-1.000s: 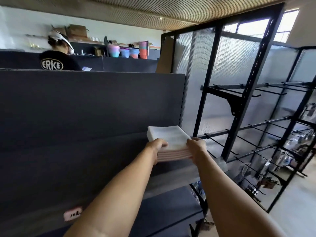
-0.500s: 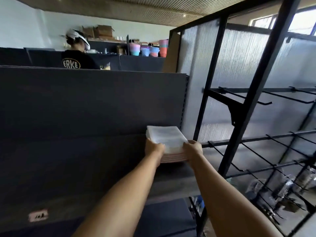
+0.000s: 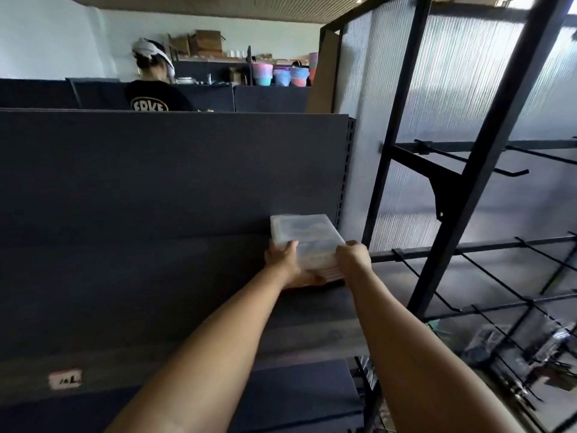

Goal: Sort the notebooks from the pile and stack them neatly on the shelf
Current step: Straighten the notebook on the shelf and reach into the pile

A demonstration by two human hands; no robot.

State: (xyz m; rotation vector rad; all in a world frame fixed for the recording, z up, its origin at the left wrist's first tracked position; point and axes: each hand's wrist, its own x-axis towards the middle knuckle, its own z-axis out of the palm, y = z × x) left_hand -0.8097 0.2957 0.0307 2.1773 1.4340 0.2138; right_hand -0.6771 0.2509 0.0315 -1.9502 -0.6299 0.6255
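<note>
Fingers (image 3: pixel 290 246) of the left hand (image 3: pixel 282 260) and those of the right hand (image 3: pixel 354 257) curl round the near corners of a stack of notebooks (image 3: pixel 304 242), gripping it from both sides. The stack sits at about 12 o'clock, low over the dark shelf (image 3: pixel 312 320), tight to the back panel (image 3: pixel 171 182); a black rack (image 3: pixel 452 214) stands at 2 o'clock.
</note>
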